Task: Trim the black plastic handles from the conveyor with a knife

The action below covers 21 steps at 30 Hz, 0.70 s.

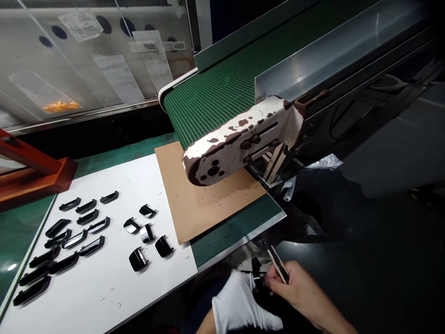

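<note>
My left hand [239, 301], in a white glove, is closed on a small black plastic part [256, 269] below the table's front edge. The glove and the dark background hide much of the part. My bare right hand [292, 287] grips a slim, long metal tool [276, 260] with a dark middle, pointing up and away. Its fingertips are close beside the black part; whether the tool touches the part I cannot tell. On the white board [90, 297] lie several glossy long black trim pieces [74, 239] at the left and several shorter black pieces [146, 233] nearer the middle.
A green conveyor belt [215, 97] slopes up to the right, its chipped white end bracket [239, 134] above a cardboard sheet [194, 204]. Small curved scraps dot the sheet and board. An orange frame [45, 176] stands at left. Dark plastic bagging [323, 199] is at right.
</note>
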Motion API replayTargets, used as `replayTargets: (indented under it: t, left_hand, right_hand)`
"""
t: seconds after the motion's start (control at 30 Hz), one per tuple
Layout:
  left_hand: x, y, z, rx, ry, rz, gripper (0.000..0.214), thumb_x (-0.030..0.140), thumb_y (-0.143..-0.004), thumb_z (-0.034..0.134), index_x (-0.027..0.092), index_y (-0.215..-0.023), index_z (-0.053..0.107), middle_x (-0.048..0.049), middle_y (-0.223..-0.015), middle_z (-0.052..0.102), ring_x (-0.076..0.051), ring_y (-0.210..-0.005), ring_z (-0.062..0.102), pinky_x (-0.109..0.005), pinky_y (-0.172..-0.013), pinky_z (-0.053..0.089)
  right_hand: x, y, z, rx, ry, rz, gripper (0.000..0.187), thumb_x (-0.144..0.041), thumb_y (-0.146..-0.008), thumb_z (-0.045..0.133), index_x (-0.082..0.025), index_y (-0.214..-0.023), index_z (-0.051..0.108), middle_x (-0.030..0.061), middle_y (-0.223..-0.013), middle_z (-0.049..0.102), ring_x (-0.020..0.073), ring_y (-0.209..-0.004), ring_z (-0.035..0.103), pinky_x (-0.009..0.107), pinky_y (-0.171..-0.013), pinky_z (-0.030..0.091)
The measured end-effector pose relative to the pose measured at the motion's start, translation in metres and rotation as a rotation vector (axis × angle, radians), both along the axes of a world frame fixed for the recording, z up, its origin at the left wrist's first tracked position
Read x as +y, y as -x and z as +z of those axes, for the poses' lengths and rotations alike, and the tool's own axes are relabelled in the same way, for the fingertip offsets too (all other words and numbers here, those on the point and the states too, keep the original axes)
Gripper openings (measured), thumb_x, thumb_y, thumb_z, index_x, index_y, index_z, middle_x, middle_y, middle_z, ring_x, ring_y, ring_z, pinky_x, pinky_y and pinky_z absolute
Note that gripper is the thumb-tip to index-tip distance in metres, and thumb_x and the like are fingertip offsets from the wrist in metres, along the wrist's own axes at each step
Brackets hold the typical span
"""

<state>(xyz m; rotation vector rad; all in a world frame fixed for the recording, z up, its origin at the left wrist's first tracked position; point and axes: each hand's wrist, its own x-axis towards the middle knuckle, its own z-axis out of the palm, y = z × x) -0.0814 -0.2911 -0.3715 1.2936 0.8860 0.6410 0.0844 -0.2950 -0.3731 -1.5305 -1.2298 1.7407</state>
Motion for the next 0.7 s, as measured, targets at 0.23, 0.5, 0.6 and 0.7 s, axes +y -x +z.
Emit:
replayTargets:
  t: [0.23, 0.5, 0.6, 0.7]
  left_hand:
    - [0.021, 0.016, 0.008, 0.267, -0.239, 0.117, 0.061, 0.029, -0.067, 0.085, 0.026, -0.124, 0.062, -0.0008, -0.120, 0.066, -0.021, -0.109, 0.063, -0.027, -0.101, 0.048]
    - [0.119, 0.097, 0.008, 0.992, -0.366, 0.424, 0.058, 0.021, -0.077, 0.070, 0.013, -0.133, 0.054, -0.0178, -0.120, 0.062, -0.039, -0.117, 0.055, -0.052, -0.101, 0.043]
    - [0.134, 0.111, 0.002, 1.065, -0.355, 0.415, 0.059, 0.022, -0.074, 0.074, 0.009, -0.129, 0.056, -0.0193, -0.112, 0.066, -0.041, -0.110, 0.060, -0.052, -0.094, 0.048]
    - [0.121, 0.104, 0.006, 1.053, -0.415, 0.441, 0.063, 0.026, -0.080, 0.070, 0.006, -0.135, 0.047, -0.0224, -0.129, 0.057, -0.041, -0.122, 0.053, -0.052, -0.103, 0.042]
  right_hand:
    - [0.004, -0.016, 0.001, 0.353, -0.066, -0.439, 0.053, -0.065, -0.060, 0.077, -0.021, -0.064, 0.048, -0.0110, -0.044, 0.030, 0.0045, -0.040, 0.020, 0.019, -0.041, 0.022]
    - [0.023, -0.004, 0.015, 0.632, -0.121, -0.473, 0.034, -0.049, -0.063, 0.083, -0.020, -0.068, 0.067, -0.0103, -0.042, 0.031, 0.0013, -0.036, 0.018, 0.015, -0.037, 0.022]
    - [0.025, -0.003, 0.014, 0.678, -0.131, -0.469, 0.031, -0.047, -0.064, 0.084, -0.020, -0.068, 0.068, -0.0097, -0.042, 0.033, 0.0009, -0.036, 0.017, 0.014, -0.036, 0.020]
    - [0.027, -0.005, 0.011, 0.692, -0.126, -0.484, 0.030, -0.046, -0.066, 0.083, -0.021, -0.070, 0.068, -0.0098, -0.042, 0.033, 0.0013, -0.037, 0.018, 0.014, -0.037, 0.021]
